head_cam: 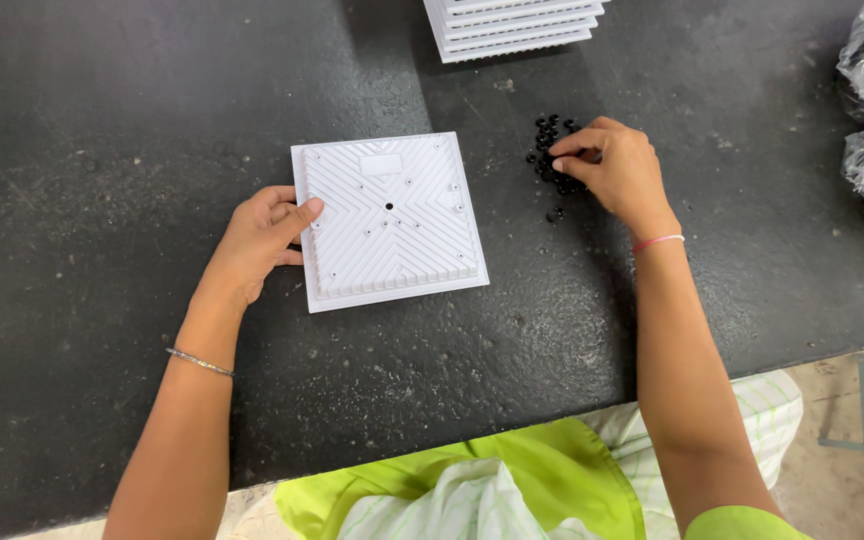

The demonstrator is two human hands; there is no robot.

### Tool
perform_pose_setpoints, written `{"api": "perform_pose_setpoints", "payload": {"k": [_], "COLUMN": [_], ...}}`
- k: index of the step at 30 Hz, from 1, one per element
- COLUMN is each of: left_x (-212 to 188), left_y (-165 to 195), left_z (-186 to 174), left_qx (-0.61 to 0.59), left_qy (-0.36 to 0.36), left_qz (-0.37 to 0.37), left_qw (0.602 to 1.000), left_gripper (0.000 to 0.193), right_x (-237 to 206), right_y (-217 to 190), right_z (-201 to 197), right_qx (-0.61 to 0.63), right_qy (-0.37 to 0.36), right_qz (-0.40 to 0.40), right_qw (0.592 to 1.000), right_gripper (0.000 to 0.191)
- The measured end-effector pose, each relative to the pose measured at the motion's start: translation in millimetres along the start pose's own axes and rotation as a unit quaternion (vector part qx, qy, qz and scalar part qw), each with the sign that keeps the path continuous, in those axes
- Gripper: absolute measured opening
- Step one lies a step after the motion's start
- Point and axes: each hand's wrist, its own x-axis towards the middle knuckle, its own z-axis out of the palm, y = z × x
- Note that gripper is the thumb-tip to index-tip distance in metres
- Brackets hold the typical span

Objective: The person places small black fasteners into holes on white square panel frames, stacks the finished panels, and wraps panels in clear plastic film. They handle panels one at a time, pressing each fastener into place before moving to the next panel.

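White square plate (389, 222): ribbed plastic with chevron grooves, small holes, one black dot at centre, flat on rough dark table (102, 150) | my left hand (262, 235) grips its left edge, thumb on top | right of plate, right hand (617, 170) pinches among small black beads (549, 140).

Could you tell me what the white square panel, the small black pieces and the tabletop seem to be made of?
White square panel: likely moulded plastic, matte, with crisp raised ribs and small holes. Small black pieces: possibly rubber or plastic, slightly glossy, round; too small to be sure. Tabletop: dark, speckled and rough, perhaps stone or a rubber mat.
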Motion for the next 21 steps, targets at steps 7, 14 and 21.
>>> {"api": "perform_pose_setpoints", "payload": {"k": [7,14,21], "left_x": [0.5,3.3,5.1], "left_y": [0.8,-1.3,-2.2], "left_z": [-0.3,-1.5,-2.0], "left_qx": [0.006,0.01,0.001], "left_qy": [0.001,0.004,-0.001], "left_qz": [0.003,0.0,-0.003], "left_qw": [1.0,1.0,1.0], "left_gripper": [0.059,0.057,0.056], "right_x": [-0.5,1.1,1.6], "right_y": [0.9,2.8,1.1], "right_z": [0.0,0.0,0.0], "right_qx": [-0.034,-0.037,-0.028], "right_qy": [0.012,0.005,-0.007], "right_qz": [-0.005,0.006,0.005], "right_qw": [0.999,0.999,1.0], "right_gripper": [0.015,0.018,0.021]}}
